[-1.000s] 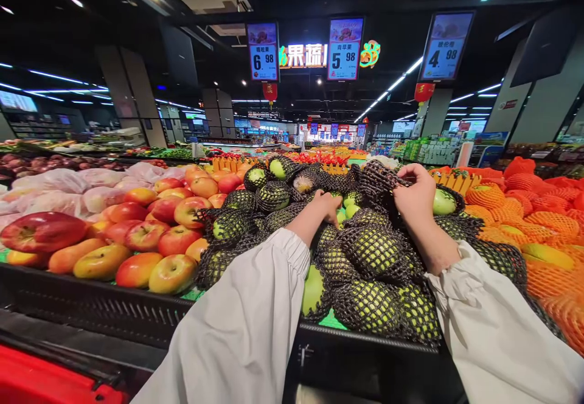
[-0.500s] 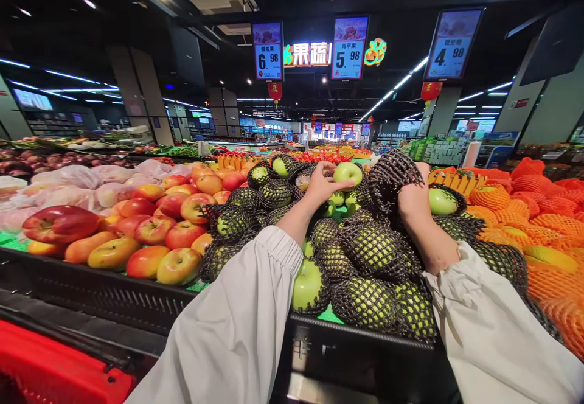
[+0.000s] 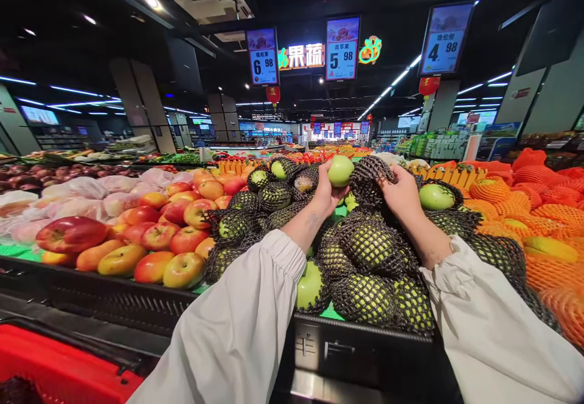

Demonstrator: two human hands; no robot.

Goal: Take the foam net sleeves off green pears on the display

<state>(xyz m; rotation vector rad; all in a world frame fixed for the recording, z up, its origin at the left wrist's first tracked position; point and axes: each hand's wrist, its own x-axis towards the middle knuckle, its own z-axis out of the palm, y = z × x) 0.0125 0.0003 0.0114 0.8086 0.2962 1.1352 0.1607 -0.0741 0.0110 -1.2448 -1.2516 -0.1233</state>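
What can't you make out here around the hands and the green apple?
Head view only:
- The left hand hides the green apple's near side.
- The black foam net hides the right hand's fingertips.
- The small print on the price signs is too small to read.
- Both sleeves are cut off by the bottom edge.

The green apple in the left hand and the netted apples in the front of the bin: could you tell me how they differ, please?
The green apple is bare, its smooth skin fully showing; the netted apples wear black foam mesh that hides most of their skin. The green apple is held up in the left hand, while the netted apples lie piled in the bin. Beside it, the right hand grips an empty black net. Both are green apples of much the same size.
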